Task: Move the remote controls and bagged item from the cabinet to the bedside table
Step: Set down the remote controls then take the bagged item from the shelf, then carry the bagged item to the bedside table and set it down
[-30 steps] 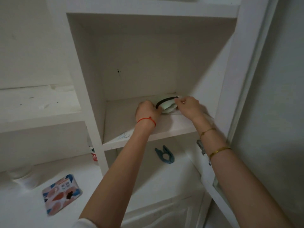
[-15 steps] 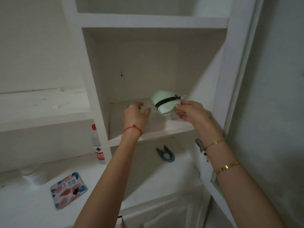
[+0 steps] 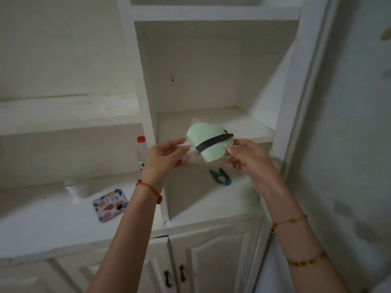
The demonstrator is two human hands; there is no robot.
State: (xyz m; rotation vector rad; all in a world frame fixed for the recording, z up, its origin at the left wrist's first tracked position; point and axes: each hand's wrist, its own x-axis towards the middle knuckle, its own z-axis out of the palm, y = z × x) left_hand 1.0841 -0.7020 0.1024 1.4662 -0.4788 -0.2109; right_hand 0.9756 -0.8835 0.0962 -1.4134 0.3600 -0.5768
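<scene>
The bagged item (image 3: 206, 144) is a pale green rounded object with a dark strap across it, wrapped in a clear plastic bag. I hold it in the air just in front of the white cabinet's shelf (image 3: 243, 123). My left hand (image 3: 163, 155) pinches the bag's left edge. My right hand (image 3: 247, 157) pinches its right edge beside the strap's end. No remote controls are in view.
On the lower counter lie a blue clip (image 3: 220, 176), a patterned card packet (image 3: 111, 205), a white jar (image 3: 77, 190) and a red-capped bottle (image 3: 141, 150). Closed cabinet doors with dark handles (image 3: 174, 275) are below. A grey wall stands at the right.
The bagged item has come off the shelf and toward me. My left hand, open beside it before, now grips the bag's left edge. My view has tilted downward.
</scene>
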